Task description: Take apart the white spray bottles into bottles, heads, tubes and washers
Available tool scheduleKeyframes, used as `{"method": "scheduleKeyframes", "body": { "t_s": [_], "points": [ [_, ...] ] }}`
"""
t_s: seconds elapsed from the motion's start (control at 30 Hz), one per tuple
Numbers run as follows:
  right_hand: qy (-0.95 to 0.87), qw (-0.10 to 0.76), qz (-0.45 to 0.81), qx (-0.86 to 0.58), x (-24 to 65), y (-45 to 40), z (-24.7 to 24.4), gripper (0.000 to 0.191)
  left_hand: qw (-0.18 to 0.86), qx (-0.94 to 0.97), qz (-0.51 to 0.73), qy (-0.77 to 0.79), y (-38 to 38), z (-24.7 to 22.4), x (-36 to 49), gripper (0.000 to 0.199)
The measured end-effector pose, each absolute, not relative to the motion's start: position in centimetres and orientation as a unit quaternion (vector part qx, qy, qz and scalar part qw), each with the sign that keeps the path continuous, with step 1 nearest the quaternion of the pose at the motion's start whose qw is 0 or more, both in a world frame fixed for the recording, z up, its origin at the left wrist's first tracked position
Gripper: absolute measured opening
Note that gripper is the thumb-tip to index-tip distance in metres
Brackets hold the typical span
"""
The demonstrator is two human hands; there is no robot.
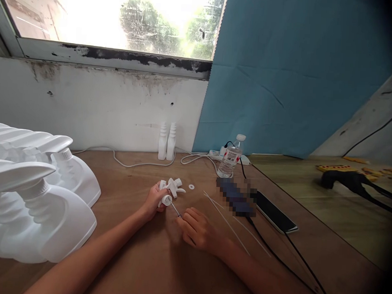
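Observation:
My left hand (pixel 154 200) is closed around a white trigger spray head (pixel 166 200), its round collar turned toward my right side. White nozzle and trigger parts (pixel 175 187) show just beyond the fingers; whether they belong to the same piece I cannot tell. Between the curled fingers of my right hand (pixel 197 228) is a screwdriver (pixel 174 208), its handle mostly hidden. The thin metal shaft points up and left, with the tip at the collar's opening. A small white ring washer (pixel 191 186) lies on the table a little past both hands.
Large white spray bottles (pixel 66 219) crowd the left side. Two slim white bottles (pixel 163 143) stand by the wall. To the right are thin white tubes (pixel 228 224), a water bottle (pixel 232 159), a phone (pixel 276 211), a pixelated object (pixel 236 197) and cables (pixel 275 256).

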State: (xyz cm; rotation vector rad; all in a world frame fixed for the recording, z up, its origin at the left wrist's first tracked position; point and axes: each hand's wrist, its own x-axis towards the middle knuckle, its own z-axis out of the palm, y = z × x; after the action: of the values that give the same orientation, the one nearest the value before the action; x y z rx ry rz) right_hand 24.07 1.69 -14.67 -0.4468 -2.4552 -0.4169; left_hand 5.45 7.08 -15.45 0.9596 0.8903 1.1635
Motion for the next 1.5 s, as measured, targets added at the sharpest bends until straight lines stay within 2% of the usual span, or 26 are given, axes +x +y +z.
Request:
{"method": "scheduleKeyframes", "body": {
  "t_s": [0.33,0.53,1.17,1.3,1.5],
  "points": [
    [-0.927,0.300,-0.078,-0.211,24.3,1.6,-14.6,0.025,0.647,0.383,0.533,0.388,7.2,-15.3,5.2,0.039],
    [-0.906,0.356,0.014,-0.229,24.3,1.3,-14.5,0.022,0.638,0.390,0.542,0.383,7.0,-15.3,5.5,0.036],
    [-0.911,0.323,0.019,-0.255,24.3,1.1,-14.2,0.021,0.630,0.405,0.533,0.395,7.0,-15.5,5.8,0.036],
    [-0.912,0.302,0.055,-0.274,24.4,0.9,-13.7,0.022,0.638,0.408,0.522,0.393,6.9,-15.3,5.7,0.035],
    [-0.909,0.319,0.099,-0.249,24.8,1.0,-13.7,0.025,0.657,0.415,0.503,0.379,7.0,-15.2,5.3,0.037]
  ]
}}
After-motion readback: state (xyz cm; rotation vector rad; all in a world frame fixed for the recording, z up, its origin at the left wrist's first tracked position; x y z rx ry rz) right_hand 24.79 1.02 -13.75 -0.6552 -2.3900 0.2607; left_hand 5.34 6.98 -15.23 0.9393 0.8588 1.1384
